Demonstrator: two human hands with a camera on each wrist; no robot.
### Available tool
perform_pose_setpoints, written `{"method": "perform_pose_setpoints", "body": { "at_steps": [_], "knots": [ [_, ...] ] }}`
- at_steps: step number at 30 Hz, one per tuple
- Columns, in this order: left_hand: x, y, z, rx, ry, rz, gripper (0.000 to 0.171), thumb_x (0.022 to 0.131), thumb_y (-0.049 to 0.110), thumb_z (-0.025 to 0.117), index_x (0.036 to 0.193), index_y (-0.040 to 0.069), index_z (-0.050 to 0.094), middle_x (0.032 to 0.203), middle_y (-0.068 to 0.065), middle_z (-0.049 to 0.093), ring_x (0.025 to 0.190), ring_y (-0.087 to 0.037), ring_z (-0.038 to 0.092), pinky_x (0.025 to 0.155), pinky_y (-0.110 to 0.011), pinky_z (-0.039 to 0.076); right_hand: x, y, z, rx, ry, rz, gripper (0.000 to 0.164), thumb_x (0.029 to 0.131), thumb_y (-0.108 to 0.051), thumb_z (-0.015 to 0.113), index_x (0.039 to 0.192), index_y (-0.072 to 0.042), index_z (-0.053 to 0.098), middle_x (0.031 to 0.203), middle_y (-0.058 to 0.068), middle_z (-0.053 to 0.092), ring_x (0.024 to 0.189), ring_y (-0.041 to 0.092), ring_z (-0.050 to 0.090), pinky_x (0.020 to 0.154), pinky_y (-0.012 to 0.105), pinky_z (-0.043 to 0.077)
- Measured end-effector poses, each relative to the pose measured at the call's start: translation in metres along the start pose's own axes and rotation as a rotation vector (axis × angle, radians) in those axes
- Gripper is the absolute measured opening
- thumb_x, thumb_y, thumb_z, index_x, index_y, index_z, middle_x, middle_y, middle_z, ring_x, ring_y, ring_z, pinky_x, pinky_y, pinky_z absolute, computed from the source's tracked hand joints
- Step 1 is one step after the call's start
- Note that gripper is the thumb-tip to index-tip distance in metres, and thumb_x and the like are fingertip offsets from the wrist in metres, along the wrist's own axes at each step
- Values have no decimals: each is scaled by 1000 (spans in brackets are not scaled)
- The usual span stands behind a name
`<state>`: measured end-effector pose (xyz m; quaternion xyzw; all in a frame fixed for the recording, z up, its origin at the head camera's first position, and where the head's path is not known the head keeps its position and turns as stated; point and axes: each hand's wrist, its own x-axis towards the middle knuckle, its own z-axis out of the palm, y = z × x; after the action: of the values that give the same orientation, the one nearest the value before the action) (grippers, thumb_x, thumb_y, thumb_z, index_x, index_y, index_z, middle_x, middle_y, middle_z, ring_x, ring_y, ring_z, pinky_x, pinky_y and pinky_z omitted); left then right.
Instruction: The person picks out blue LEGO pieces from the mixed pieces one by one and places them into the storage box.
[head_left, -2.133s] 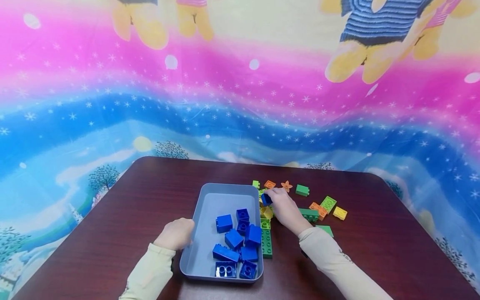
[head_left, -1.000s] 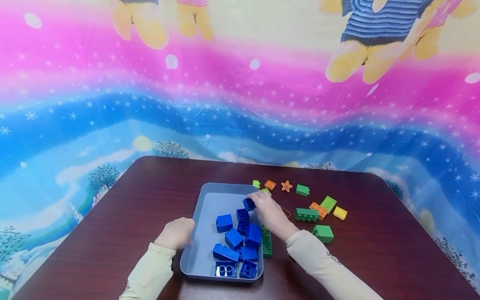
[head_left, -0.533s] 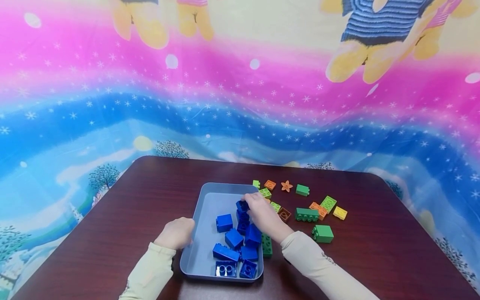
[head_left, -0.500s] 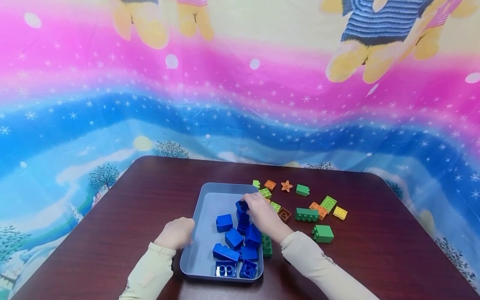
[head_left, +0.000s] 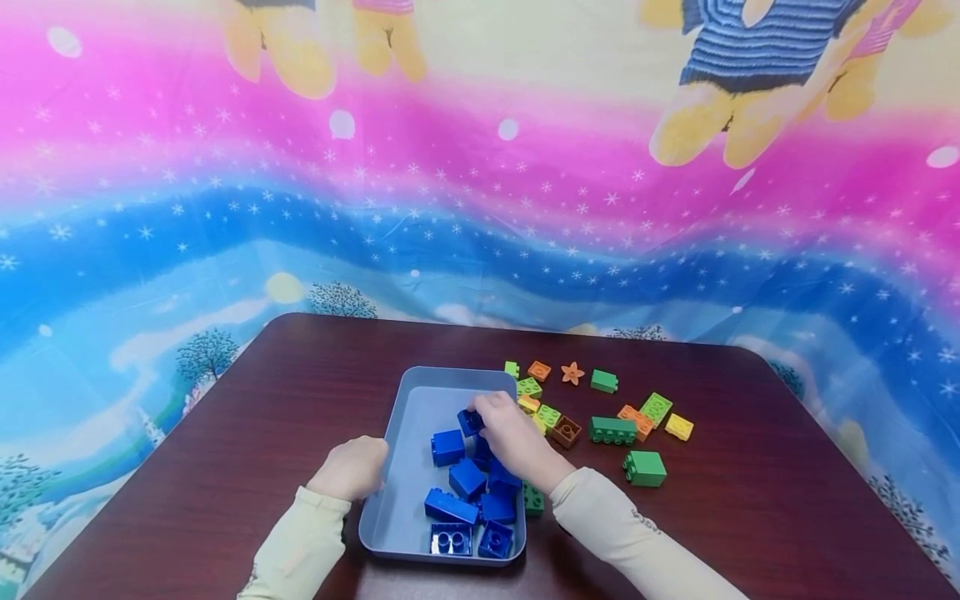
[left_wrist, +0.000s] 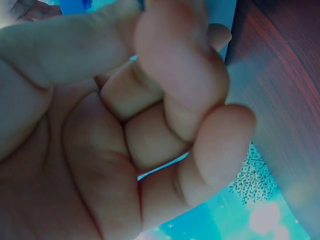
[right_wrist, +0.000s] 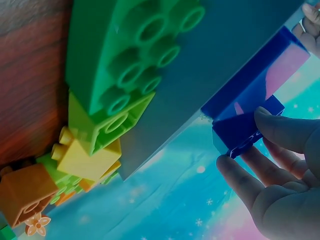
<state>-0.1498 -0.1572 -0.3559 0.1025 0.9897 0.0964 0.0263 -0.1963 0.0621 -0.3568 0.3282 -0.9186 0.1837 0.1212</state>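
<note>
In the head view a grey tray [head_left: 408, 500] holds several blue building bricks, among them a long blue brick [head_left: 450, 506]. My right hand [head_left: 517, 437] is over the tray's right side and pinches a small blue brick [head_left: 470, 422] between thumb and fingers. The right wrist view shows this pinched brick [right_wrist: 245, 132] close up, near a larger blue brick [right_wrist: 260, 75]. At the tray's left rim, my left hand [head_left: 351, 468] grips the edge with curled fingers. In the left wrist view, its fingers [left_wrist: 180, 65] hide most of where they meet the rim.
Right of the tray lie loose bricks: dark green [head_left: 612, 430], green [head_left: 645, 468], brown [head_left: 566, 431], orange [head_left: 538, 371], yellow [head_left: 678, 427] and several lime ones. An orange flower piece [head_left: 572, 372] lies behind them. Everything stands on a dark wooden table [head_left: 300, 375] before a printed cloth [head_left: 450, 208].
My right hand has carried a blue brick from the loose pile leftward over the tray's right rim, then farther left and slightly nearer inside it. My left hand has stayed at the rim.
</note>
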Motion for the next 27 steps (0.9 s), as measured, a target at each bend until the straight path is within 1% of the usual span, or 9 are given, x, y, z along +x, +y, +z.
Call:
{"method": "perform_pose_setpoints", "body": {
  "at_steps": [9,13,19,24,27],
  "knots": [
    [0,0,0,-3,3,-1,20,70,0,72,61,4,55,57,-9,59,50,-17,51,47,-35,49,-1,-8,6,18,-25,-27,26,83,-3,64,108,-8,60,109,9,70,104,21,57,86,38,58],
    [-2,0,0,-9,-2,-7,20,70,0,72,61,4,55,56,-9,58,49,-17,50,47,-35,49,-2,-13,9,-3,-32,-48,25,83,-4,64,107,-8,61,108,10,71,102,21,58,85,37,59],
    [0,0,0,1,2,4,19,70,1,73,62,4,56,58,-9,60,50,-18,52,48,-36,49,-3,-20,15,-45,-41,-91,24,83,-5,64,107,-8,62,106,8,72,99,18,58,82,33,60],
    [-1,1,-1,4,-4,1,19,70,1,73,62,4,56,58,-9,60,50,-18,52,48,-36,50,-4,-25,18,-46,-49,-114,24,84,-6,64,108,-8,62,108,7,71,100,17,58,83,32,59],
    [-1,1,-1,5,-8,-5,19,70,1,73,61,4,56,57,-9,60,50,-18,52,48,-35,49,-3,-28,20,-38,-58,-112,25,84,-7,64,109,-9,62,110,7,71,102,17,58,84,32,59]
  ]
}}
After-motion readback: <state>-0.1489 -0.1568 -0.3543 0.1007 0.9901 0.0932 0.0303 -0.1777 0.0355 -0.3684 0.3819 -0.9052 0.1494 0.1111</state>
